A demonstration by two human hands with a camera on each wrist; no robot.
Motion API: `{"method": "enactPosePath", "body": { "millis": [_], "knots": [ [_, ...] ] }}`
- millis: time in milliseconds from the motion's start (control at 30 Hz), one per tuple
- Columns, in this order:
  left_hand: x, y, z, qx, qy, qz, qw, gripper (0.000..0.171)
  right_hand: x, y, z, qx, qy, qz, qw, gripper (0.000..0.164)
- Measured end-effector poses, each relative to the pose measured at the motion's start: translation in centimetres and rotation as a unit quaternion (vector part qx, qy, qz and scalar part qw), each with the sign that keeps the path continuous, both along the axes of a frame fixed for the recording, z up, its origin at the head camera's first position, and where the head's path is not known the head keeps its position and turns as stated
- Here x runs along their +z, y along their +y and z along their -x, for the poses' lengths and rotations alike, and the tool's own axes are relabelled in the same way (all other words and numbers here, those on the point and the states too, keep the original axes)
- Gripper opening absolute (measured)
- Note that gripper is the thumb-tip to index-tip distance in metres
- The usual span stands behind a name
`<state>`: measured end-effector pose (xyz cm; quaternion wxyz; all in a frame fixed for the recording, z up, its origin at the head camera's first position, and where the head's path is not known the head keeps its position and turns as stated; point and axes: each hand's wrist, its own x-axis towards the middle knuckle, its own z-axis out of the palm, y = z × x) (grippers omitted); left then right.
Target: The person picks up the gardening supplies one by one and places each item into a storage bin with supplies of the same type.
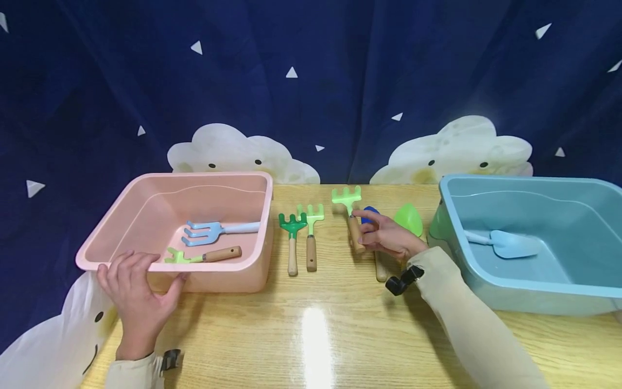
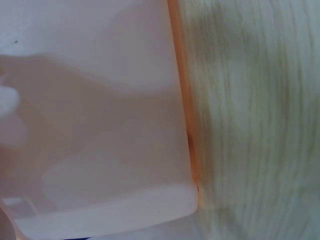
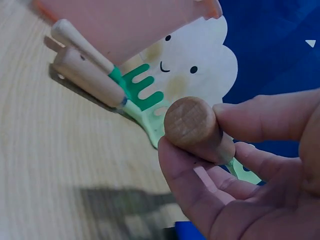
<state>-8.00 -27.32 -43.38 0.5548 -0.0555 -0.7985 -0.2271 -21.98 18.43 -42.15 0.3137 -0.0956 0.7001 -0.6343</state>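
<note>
My right hand (image 1: 389, 236) pinches the wooden handle of a light green toy hand rake (image 1: 346, 198) between thumb and fingers. In the right wrist view the round end of its handle (image 3: 190, 122) faces the camera, above a shadow on the table. Partly hidden beneath this hand are a blue-headed tool (image 1: 370, 210) and a bright green toy shovel (image 1: 408, 218). My left hand (image 1: 138, 294) grips the front rim of the pink bin (image 1: 266, 232), fingers over the edge and thumb against the outside. Inside that bin lie a light blue rake (image 1: 206, 233) and a green rake with a wooden handle (image 1: 221, 254).
On the wooden table (image 1: 252, 335), a dark green rake (image 1: 292, 227) and another light green rake (image 1: 311, 246) lie side by side, right of the pink bin. A blue bin (image 1: 491, 278) at the right holds a light blue shovel (image 1: 515, 245). Behind hangs a dark blue curtain (image 1: 330, 65).
</note>
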Motion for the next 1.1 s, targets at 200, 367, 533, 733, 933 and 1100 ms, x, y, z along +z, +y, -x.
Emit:
{"method": "enactPosePath", "body": {
  "millis": [200,367,533,733,933,1100],
  "knots": [
    [0.0,0.0,0.0,-0.001,0.0,0.003,1.0,0.068,1.1,0.4,0.3,0.005,0.015,0.006,1.0,0.079],
    [-0.3,-0.2,0.2,-0.003,0.002,0.004,1.0,0.067,1.8,0.3,0.6,0.006,0.034,-0.008,0.999,0.079],
    [-0.2,0.0,0.2,-0.01,-0.01,-0.001,0.9999,0.069,2.5,0.1,0.9,0.003,0.038,-0.016,0.999,0.078],
    [-0.3,0.0,0.2,-0.012,-0.015,0.0,0.9998,0.064,3.4,-0.3,1.2,0.004,0.045,-0.035,0.998,0.076],
    [-0.3,-0.3,0.2,-0.005,-0.018,0.001,0.9998,0.063,3.9,-1.7,1.7,0.005,0.056,-0.056,0.997,0.076],
    [-0.2,-0.4,0.0,-0.005,-0.02,0.0,0.9998,0.065,4.0,-3.1,2.0,0.005,0.054,-0.053,0.997,0.078]
  ]
}}
